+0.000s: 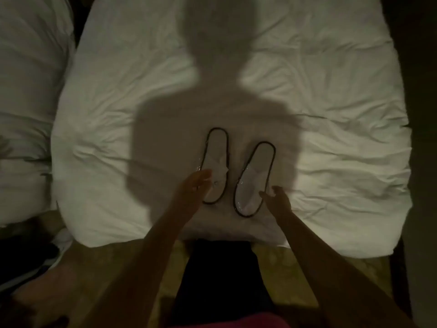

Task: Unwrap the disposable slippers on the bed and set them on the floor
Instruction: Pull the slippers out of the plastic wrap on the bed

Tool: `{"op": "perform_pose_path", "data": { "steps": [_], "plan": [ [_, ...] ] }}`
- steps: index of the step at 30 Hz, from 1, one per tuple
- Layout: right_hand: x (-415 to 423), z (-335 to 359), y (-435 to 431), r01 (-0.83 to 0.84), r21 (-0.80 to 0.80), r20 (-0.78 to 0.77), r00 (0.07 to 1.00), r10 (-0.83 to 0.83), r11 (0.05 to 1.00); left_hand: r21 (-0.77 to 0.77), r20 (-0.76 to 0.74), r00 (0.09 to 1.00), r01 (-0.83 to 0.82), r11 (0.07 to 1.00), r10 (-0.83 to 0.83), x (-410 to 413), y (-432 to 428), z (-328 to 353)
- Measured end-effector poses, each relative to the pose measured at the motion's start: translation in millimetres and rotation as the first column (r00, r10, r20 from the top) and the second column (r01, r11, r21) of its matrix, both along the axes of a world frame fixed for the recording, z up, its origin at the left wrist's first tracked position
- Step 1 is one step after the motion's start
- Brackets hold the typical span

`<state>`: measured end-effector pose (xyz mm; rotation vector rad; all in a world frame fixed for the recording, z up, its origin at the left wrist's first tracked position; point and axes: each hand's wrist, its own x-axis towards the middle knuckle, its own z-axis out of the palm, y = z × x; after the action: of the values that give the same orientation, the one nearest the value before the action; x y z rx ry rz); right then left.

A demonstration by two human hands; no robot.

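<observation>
At the near edge of the bed, both bare arms reach in over the patterned floor. Left hand fingers spread, lying over the near part of the left slipper, contact unclear. Right hand fingers apart, thumb and forefinger at the right slipper near end, holding nothing. Both slippers lie side by side, clear wrap glinting. Person's shadow falls across the white duvet beyond.
</observation>
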<state>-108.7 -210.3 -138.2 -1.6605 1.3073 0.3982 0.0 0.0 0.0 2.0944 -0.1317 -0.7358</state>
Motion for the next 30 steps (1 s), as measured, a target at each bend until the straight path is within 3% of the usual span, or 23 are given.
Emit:
{"op": "perform_pose_path", "data": {
  "steps": [4,6,9,12,14,18,21,27,30],
  "plan": [
    [-2,-14,2,-0.021,0.161,-0.156,0.987,0.046,0.987,0.009,-0.138,0.99,-0.017,1.0,0.018,-5,-3,-8],
    [-1,-20,9,-0.049,0.193,-0.151,0.985,0.079,0.98,0.024,-0.22,0.975,-0.036,0.999,0.041,-9,-3,-11],
    [5,-34,20,-0.092,0.183,-0.102,0.988,0.112,0.979,0.027,-0.227,0.971,-0.073,0.997,0.077,-11,1,-14],
    [12,-43,29,-0.03,0.136,-0.159,0.986,0.052,0.99,0.073,-0.234,0.963,-0.122,0.99,0.136,-6,9,-14],
    [17,-46,36,0.074,0.254,-0.092,0.994,-0.052,0.964,0.081,-0.263,0.947,-0.17,0.982,0.185,-3,14,-13],
    [26,-30,40,0.123,0.281,-0.015,0.992,-0.124,0.952,0.069,-0.33,0.916,-0.218,0.974,0.228,-3,16,-11],
    [24,8,33,0.217,0.416,0.038,0.966,-0.255,0.883,0.061,-0.313,0.92,-0.228,0.972,0.236,-5,14,-11],
    [-9,81,37,-0.024,0.619,0.247,0.955,-0.166,0.785,-0.077,-0.404,0.878,-0.313,0.947,0.257,-11,-2,-4],
    [-15,106,46,-0.168,0.64,0.314,0.948,-0.056,0.75,-0.165,-0.403,0.904,-0.228,0.96,0.145,-13,-5,1]
  ]
}}
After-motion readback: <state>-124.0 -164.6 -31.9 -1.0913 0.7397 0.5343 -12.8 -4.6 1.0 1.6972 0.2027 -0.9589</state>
